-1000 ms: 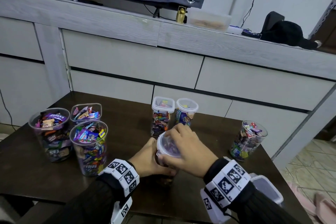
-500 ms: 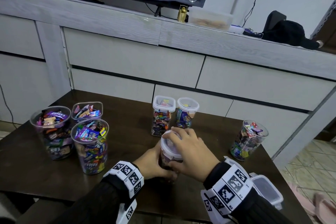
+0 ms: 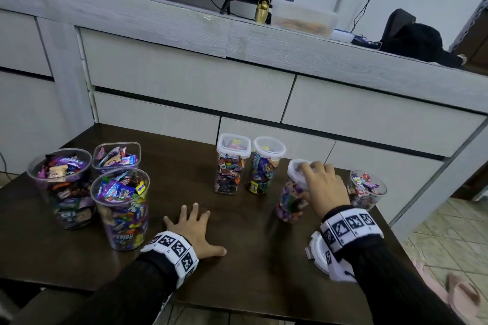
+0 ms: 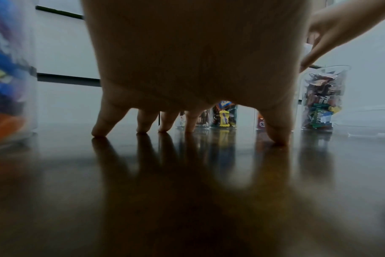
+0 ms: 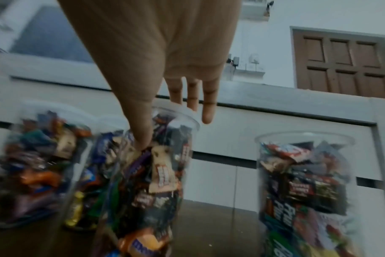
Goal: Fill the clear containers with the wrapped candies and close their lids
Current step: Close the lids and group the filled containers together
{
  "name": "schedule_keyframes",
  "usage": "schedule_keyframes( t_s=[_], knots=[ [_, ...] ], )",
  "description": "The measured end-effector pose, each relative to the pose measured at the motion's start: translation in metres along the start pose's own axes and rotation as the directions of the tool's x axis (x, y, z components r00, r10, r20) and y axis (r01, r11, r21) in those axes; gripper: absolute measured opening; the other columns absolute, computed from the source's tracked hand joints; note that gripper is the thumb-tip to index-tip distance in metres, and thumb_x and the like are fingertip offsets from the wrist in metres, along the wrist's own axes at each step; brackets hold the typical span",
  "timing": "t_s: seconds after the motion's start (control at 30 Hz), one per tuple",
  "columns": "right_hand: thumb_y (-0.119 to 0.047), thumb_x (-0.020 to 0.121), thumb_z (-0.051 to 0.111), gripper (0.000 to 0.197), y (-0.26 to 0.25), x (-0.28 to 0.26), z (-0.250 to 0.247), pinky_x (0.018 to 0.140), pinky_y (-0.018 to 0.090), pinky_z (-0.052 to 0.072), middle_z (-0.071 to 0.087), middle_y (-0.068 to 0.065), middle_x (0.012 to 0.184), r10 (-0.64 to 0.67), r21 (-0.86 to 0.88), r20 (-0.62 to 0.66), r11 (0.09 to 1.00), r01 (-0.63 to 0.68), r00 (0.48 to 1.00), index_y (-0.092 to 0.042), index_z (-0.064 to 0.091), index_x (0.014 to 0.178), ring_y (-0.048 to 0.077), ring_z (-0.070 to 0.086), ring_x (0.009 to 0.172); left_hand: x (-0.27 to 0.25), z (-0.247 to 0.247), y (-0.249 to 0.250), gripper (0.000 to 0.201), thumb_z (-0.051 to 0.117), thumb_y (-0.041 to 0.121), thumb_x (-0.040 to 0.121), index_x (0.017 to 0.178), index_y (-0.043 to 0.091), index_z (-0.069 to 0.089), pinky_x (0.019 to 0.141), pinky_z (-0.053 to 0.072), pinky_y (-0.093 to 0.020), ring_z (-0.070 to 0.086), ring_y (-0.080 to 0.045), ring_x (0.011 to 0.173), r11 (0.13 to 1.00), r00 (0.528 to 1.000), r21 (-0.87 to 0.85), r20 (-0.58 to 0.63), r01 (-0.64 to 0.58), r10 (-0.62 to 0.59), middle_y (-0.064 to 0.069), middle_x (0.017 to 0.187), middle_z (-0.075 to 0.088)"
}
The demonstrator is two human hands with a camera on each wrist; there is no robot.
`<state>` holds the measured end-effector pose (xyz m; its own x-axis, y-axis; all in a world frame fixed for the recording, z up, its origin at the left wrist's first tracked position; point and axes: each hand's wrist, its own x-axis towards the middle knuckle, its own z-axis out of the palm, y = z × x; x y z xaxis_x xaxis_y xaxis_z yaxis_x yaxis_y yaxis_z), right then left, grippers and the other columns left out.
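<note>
Base of lidded container [image 3: 290,200] motion-blurred, contents illegible; contact with table [image 3: 250,258] not resolvable. Spare lid [image 3: 318,252] mostly hidden behind right wristband. Container tilted, long axis near vertical, top leaning away and right, between round lidded jar [image 3: 265,166] and open jar [image 3: 365,188]. Right hand [image 3: 326,187] wrapped over its lid, thumb down the side. Left hand [image 3: 196,229] flat, fingers spread, fingertips [image 4: 98,133] on table, gripping nothing.

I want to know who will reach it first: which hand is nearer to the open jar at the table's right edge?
Right. The right hand grips a lidded jar just beside the open jar; the left hand rests spread on the table, much farther left.
</note>
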<state>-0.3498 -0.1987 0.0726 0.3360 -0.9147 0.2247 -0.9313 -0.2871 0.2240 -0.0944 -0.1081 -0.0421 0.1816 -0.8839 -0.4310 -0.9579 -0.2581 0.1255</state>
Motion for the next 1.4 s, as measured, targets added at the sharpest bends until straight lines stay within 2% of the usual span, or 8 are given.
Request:
schedule_keyframes(
  t_s=[0.2,0.37,0.47,0.57,0.73,0.9,1.2,1.4],
  knots=[
    [-0.002,0.085,0.058,0.049,0.0,0.055,0.021,0.076,0.037,0.048,0.047,0.013,0.121,0.08,0.105,-0.038,0.992,-0.076,0.996,-0.018,0.041,0.127,0.031,0.04,0.114,0.005,0.002,0.001,0.119,0.057,0.084,0.065,0.155,0.032,0.0,0.113,0.006,-0.068,-0.014,-0.031,0.149,1.0,0.999,-0.015,0.026,0.026,-0.025,-0.001,0.162,-0.015],
    [-0.003,0.09,0.048,0.041,-0.009,0.081,0.031,0.079,0.04,0.048,0.049,0.015,0.122,0.137,0.098,-0.064,0.987,-0.13,0.989,-0.014,0.041,0.129,0.033,0.04,0.115,0.005,0.0,-0.001,0.119,0.057,0.084,0.064,0.155,0.031,0.001,0.113,0.005,-0.069,-0.014,-0.031,0.149,1.0,0.999,-0.024,0.043,0.011,-0.01,-0.001,0.162,-0.015],
    [-0.014,0.092,0.052,0.044,-0.009,0.086,0.03,0.086,0.042,0.048,0.051,0.013,0.126,0.114,0.045,-0.034,0.993,-0.113,0.993,-0.014,0.037,0.133,0.032,0.044,0.116,0.005,0.0,-0.001,0.119,0.057,0.084,0.065,0.155,0.031,0.001,0.113,0.005,-0.069,-0.013,-0.031,0.149,1.0,0.999,-0.03,0.041,0.004,-0.003,-0.001,0.162,-0.014],
    [-0.046,0.083,0.064,0.076,0.007,0.082,0.018,0.094,0.047,0.042,0.046,0.012,0.136,0.153,0.069,-0.025,0.986,-0.151,0.988,-0.014,0.027,0.14,0.033,0.045,0.122,0.003,-0.001,-0.001,0.118,0.056,0.084,0.066,0.155,0.03,0.001,0.113,0.006,-0.069,-0.013,-0.032,0.149,1.0,0.999,-0.023,0.037,-0.001,0.002,-0.002,0.163,-0.014],
    [-0.075,0.062,0.066,0.101,0.078,0.057,0.011,0.097,0.059,0.036,0.04,0.012,0.14,0.449,0.019,0.124,0.891,-0.454,0.885,-0.015,0.031,0.136,0.037,0.037,0.128,0.0,-0.001,0.0,0.117,0.055,0.085,0.067,0.155,0.03,0.001,0.114,0.007,-0.068,-0.012,-0.032,0.149,1.0,1.0,-0.019,0.031,0.001,-0.001,-0.002,0.163,-0.013],
    [-0.063,0.063,0.075,0.094,0.12,0.032,0.031,0.096,0.044,0.045,0.048,0.019,0.126,0.522,0.059,0.292,0.826,-0.56,0.801,-0.005,0.04,0.129,0.036,0.051,0.114,-0.001,-0.001,0.0,0.115,0.054,0.083,0.07,0.155,0.029,0.0,0.115,0.006,-0.066,-0.012,-0.032,0.149,1.0,1.0,-0.014,0.026,0.003,-0.003,-0.003,0.163,-0.014],
    [-0.042,0.07,0.079,0.085,0.101,0.028,0.031,0.095,0.044,0.045,0.045,0.021,0.127,0.4,0.287,0.207,0.848,-0.446,0.893,-0.002,0.036,0.13,0.039,0.051,0.115,0.001,-0.003,-0.005,0.104,0.06,0.075,0.074,0.154,0.029,0.011,0.116,0.008,-0.061,-0.009,-0.027,0.15,0.996,1.0,-0.089,-0.012,-0.024,0.023,-0.001,0.163,-0.009],
    [-0.042,0.067,0.08,0.084,0.048,0.022,0.018,0.094,0.037,0.047,0.047,0.014,0.126,0.129,0.409,0.182,0.892,-0.194,0.975,-0.008,0.036,0.13,0.03,0.052,0.113,0.001,-0.004,-0.007,0.086,0.066,0.058,0.082,0.151,0.028,0.023,0.118,0.025,-0.037,0.004,-0.015,0.15,0.959,0.974,-0.215,-0.174,-0.182,0.146,0.003,0.163,-0.003]
  ],
)
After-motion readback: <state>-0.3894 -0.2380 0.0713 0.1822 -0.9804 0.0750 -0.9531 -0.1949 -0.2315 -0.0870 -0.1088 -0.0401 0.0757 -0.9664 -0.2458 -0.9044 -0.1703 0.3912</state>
